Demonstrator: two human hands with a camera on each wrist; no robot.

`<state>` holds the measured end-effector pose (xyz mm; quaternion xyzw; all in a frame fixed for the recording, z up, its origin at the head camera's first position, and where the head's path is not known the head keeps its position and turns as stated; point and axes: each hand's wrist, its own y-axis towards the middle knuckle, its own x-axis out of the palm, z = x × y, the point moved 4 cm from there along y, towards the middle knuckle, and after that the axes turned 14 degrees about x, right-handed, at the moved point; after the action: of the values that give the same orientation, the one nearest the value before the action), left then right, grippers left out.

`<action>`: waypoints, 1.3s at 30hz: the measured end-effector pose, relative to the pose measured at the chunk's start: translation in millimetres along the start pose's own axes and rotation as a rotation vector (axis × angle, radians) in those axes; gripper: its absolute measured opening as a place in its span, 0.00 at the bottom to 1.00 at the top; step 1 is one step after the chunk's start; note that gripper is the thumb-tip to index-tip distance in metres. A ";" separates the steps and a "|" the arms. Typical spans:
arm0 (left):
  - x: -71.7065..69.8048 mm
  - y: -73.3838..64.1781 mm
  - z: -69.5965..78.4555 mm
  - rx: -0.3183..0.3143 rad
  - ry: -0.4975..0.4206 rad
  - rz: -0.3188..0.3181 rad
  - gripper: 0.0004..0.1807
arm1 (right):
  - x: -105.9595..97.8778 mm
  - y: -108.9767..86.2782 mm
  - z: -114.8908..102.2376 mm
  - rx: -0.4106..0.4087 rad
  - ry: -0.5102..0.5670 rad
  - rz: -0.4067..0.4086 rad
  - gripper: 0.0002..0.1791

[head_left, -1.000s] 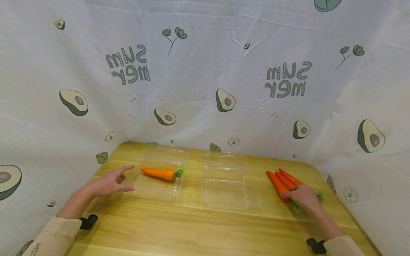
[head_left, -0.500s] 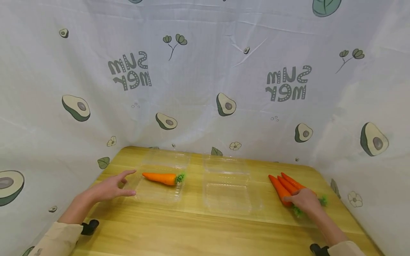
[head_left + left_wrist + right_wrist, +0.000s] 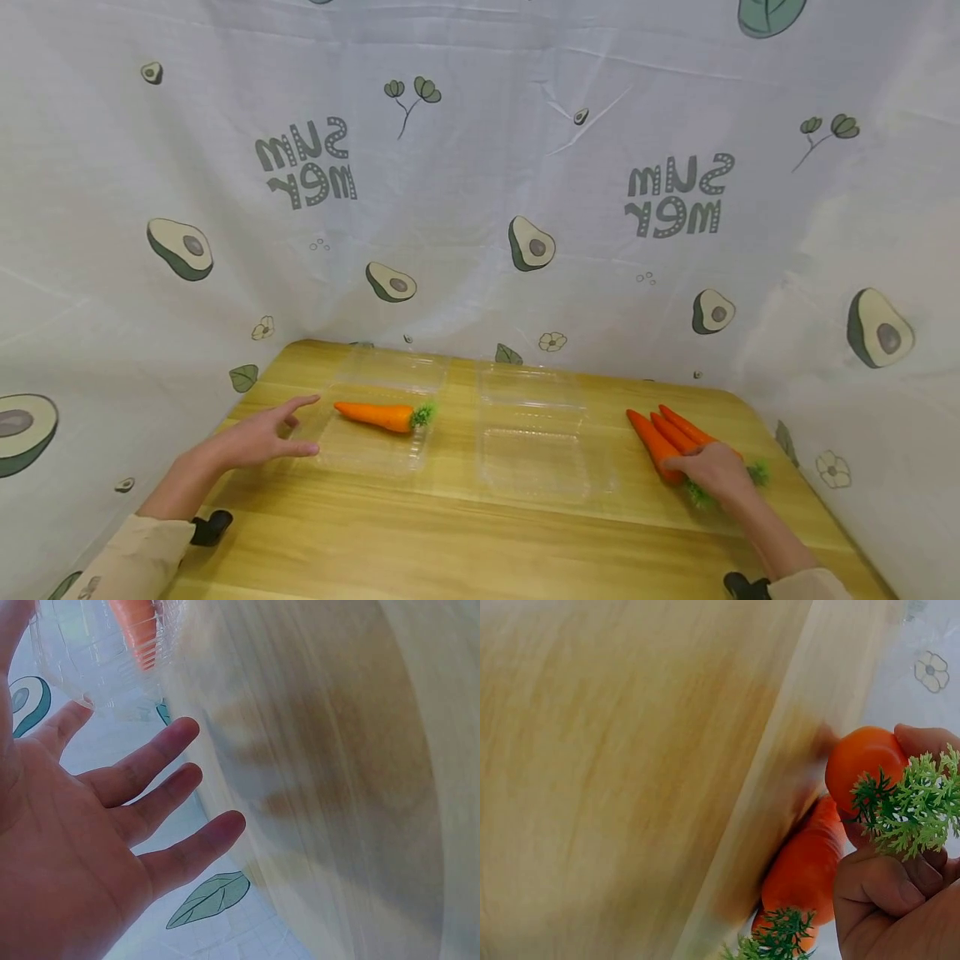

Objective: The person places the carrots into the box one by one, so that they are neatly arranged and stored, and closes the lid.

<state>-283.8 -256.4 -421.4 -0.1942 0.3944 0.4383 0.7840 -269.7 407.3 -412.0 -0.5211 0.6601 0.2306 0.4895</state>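
My right hand (image 3: pixel 716 473) grips the thick end of a carrot (image 3: pixel 651 437) at the right of the table. In the right wrist view, fingers curl round that carrot (image 3: pixel 864 761), and its green top sticks out beside them. Two more carrots (image 3: pixel 677 433) lie close against it, their thick ends partly behind the hand. On the left, my left hand (image 3: pixel 258 437) holds nothing, its fingers spread and thumb apart. It is at the left side of a clear plastic container (image 3: pixel 360 458) with its lid folded back. One carrot (image 3: pixel 378 415) lies across that container, leafy end to the right.
A second clear container (image 3: pixel 532 492), lid back, stands between the first one and the group of carrots. Behind the wooden table (image 3: pixel 420 542) hangs a white cloth (image 3: pixel 450 183) printed with avocados, which also flanks both sides.
The scene sits slightly lower in the head view than a second ago. Both hands and all the carrots keep nearly the same places on the table.
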 end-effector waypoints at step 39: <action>-0.4 0.3 -1.0 -0.010 0.006 -0.003 0.51 | -13.1 -5.6 -24.2 0.037 0.098 -0.089 0.45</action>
<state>-284.6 -257.1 -421.7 -0.2002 0.3944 0.4383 0.7825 -274.6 391.6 -389.3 -0.5514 0.6638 0.1704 0.4757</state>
